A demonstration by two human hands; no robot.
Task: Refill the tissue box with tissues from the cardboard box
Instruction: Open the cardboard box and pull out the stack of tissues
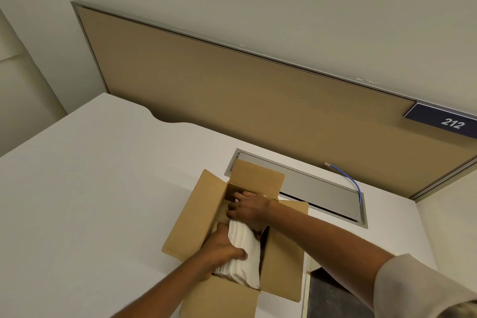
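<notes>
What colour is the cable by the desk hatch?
Blue cable, clearest in the head view.

dim warm light | soft shadows | slight blur | wide-angle edge distortion

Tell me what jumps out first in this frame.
Both hands, the left hand and the right hand, are inside the open cardboard box at bottom centre, gripping a white tissue stack. Behind it, a blue cable rises from the desk's grey cable tray.

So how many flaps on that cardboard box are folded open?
4. Far flap behind the hands, left flap, right flap, near flap closest to the person. None looks hidden.
</notes>
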